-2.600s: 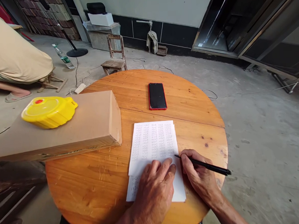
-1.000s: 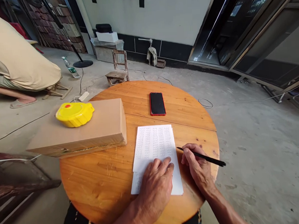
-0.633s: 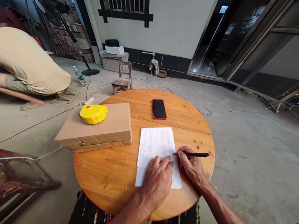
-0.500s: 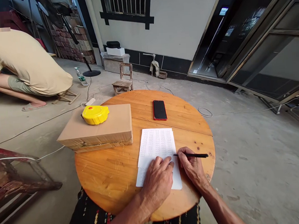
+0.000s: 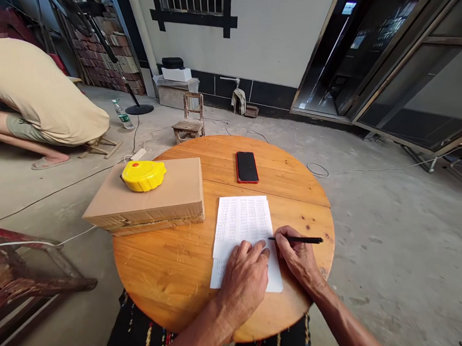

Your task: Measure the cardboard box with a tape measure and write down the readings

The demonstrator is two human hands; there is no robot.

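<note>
On a round wooden table (image 5: 174, 270) lie white sheets of paper (image 5: 242, 222) covered with rows of small writing. My left hand (image 5: 243, 282) rests flat on the lower part of the sheets, fingers stretched out. My right hand (image 5: 296, 257) is closed around a black pen (image 5: 297, 239), whose tip touches the right edge of the paper. A phone with a red case (image 5: 247, 167) lies face up beyond the paper.
A long cardboard box (image 5: 146, 199) overhangs the table's left edge, with a yellow tape measure (image 5: 143, 175) on top. A person in a beige shirt (image 5: 38, 96) crouches at the far left. A small wooden chair (image 5: 189, 123), cables and a rusty frame (image 5: 25, 264) stand on the concrete floor.
The view has pulled back and tilted up, so the table looks smaller and more of the room shows. Both hands stay on the paper, and the pen now lies flatter.
</note>
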